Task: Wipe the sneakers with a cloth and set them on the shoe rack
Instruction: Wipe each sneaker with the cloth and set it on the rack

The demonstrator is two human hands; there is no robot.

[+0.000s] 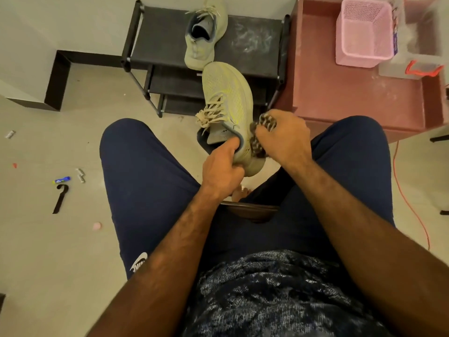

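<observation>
Above seated person's knees: left hand (pixel 222 164) fingers grip pale green mesh sneaker (pixel 227 110) at heel collar; right hand (pixel 283 135) fingers clench grey patterned cloth (pixel 258 139) against its side. Second matching sneaker (pixel 204 37) rests atop black metal shoe rack (pixel 252 42).

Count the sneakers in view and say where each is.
2. One sneaker lies on the shoe rack; the other sneaker is held by the left hand. None seem hidden.

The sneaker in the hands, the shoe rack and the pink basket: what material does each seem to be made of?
The held sneaker: knitted mesh fabric, matt, as its dotted weave shows; flat woven laces. The shoe rack: dark tubes, metal or plastic, carrying a dull shelf that looks like fabric sheet, dusted white. The pink basket: probably moulded plastic, with perforated lattice walls.
</observation>
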